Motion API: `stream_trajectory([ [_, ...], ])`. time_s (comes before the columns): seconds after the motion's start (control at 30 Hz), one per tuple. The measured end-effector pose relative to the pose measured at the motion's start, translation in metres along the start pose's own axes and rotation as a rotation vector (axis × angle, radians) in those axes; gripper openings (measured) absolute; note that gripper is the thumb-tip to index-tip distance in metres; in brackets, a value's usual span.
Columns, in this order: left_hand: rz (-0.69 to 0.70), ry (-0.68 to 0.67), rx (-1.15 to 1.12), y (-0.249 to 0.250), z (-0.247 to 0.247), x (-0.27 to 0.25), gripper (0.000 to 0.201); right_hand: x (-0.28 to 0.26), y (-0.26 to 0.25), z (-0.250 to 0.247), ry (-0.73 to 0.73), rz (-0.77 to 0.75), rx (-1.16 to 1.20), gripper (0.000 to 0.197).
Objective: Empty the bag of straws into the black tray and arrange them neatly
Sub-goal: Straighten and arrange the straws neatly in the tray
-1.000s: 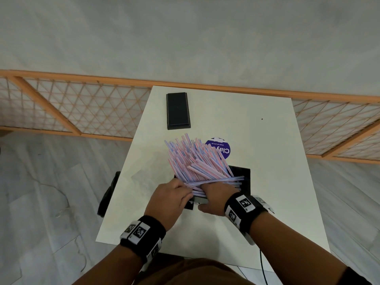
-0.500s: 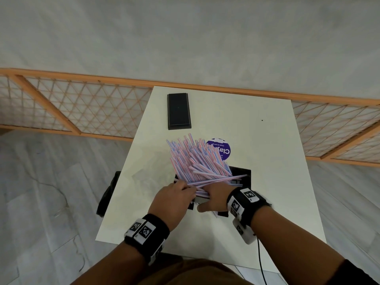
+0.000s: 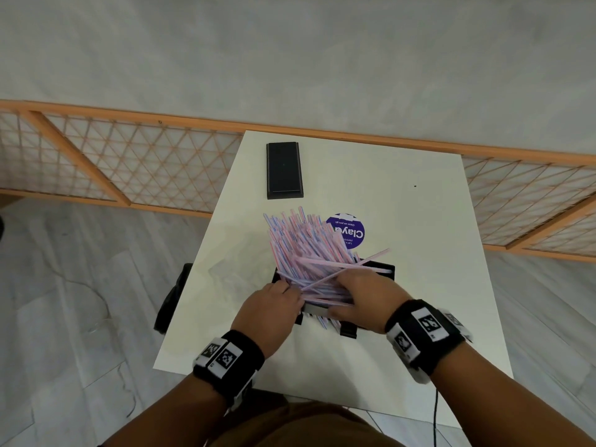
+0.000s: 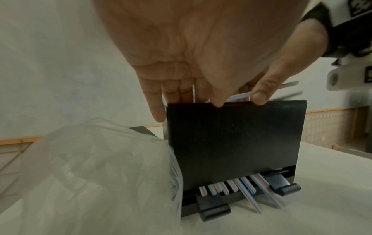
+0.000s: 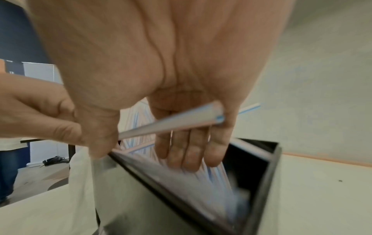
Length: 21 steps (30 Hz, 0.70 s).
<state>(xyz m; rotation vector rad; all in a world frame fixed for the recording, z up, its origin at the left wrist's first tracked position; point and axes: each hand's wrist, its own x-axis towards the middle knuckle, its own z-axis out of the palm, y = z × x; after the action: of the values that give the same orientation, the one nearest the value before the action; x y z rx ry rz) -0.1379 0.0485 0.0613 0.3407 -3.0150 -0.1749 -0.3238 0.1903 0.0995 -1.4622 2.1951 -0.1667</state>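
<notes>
Both hands work at the black tray (image 3: 380,267): left hand (image 3: 271,304) pinching straws (image 3: 306,243) at its near-left corner, right hand (image 3: 361,295) pressing flat-fingered into the fanned pile inside; best gather stray crossed ones parallel, gently.

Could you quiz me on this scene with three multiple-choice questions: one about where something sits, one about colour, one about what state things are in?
1. Where is the flat black box?
A. at the table's far end
B. inside the tray
C. on the floor

2. What colour is the round sticker?
A. green
B. purple
C. yellow

3. How do the straws lie?
A. in a neat row
B. fanned out, some crossing
C. still bagged

Answers: 1 A, it lies beyond the straws near the far edge. 2 B, purple with white lettering. 3 B, they splay from the black tray under both hands, and the clear bag lies beside it.
</notes>
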Motion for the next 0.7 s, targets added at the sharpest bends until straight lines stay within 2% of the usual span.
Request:
stream_trajectory([
  [0.1, -0.084, 0.01, -0.09, -0.002, 0.0, 0.0, 0.009, -0.018, 0.01, 0.006, 0.078, -0.025, -0.077, 0.039],
  [0.2, -0.162, -0.013, -0.169, -0.006, 0.006, -0.002, 0.024, -0.027, 0.014, 0.02, 0.106, -0.052, -0.137, 0.03],
  [0.27, -0.149, -0.007, -0.157, -0.007, 0.006, -0.002, 0.029, -0.028, 0.014, 0.027, 0.082, -0.051, -0.185, 0.024],
  [0.37, -0.12, 0.017, -0.132, -0.007, 0.003, -0.001, 0.026, -0.026, 0.011, 0.037, -0.007, -0.016, -0.239, 0.023],
  [0.5, -0.007, 0.022, -0.149, 0.0, -0.002, 0.0, 0.024, -0.021, 0.008, 0.044, -0.033, 0.038, -0.134, 0.022],
  [0.6, 0.083, -0.038, -0.153, 0.008, -0.001, 0.004, 0.025, -0.019, 0.009, 0.045, -0.047, 0.042, -0.073, 0.023],
  [0.7, 0.09, -0.144, -0.117, 0.011, 0.002, 0.012, 0.034, -0.025, 0.011, 0.038, -0.022, 0.018, 0.004, 0.023],
])
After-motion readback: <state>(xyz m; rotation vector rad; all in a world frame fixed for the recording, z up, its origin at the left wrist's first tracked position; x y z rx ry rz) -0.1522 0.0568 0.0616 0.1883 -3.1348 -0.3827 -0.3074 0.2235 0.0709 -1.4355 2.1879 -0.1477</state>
